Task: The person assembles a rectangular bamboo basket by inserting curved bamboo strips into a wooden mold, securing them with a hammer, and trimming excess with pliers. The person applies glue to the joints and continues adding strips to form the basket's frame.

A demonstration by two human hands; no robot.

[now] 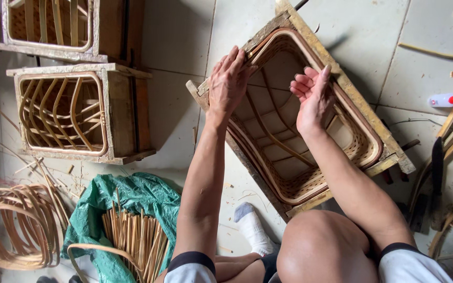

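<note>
Head view, only one we have. We see a wooden mould frame [342,89] lying tilted on the tiled floor [179,31], w/ a half-built rattan basket [289,157] sitting inside it.

Left hand [227,84]: flat, fingers together, pressing on the frame's upper-left rim where the cane band runs. Not closed round anything; grip is open, palm down.

Right hand [313,97]: inside the basket mouth, fingers half curled, tips touching the inner rim band on the far side. Loose, nothing clasped as far as we can tell.

Progress, our read: rim hoop seated all round the mould, lower walls woven, a few curved ribs [273,133] crossing the base. Bottom is open between the ribs, so base infill looks undone. We judge it roughly mid-way.

Around: two more frames w/ bent ribs only, one mid-left [79,112], one top-left [53,26]; neither has any weave. Cane hoops [17,225] stacked bottom-left. Bundle of split sticks [135,238] on a green sheet [132,196]. Small white bottle w/ red cap [444,99] at right, well apart from the hands.
</note>
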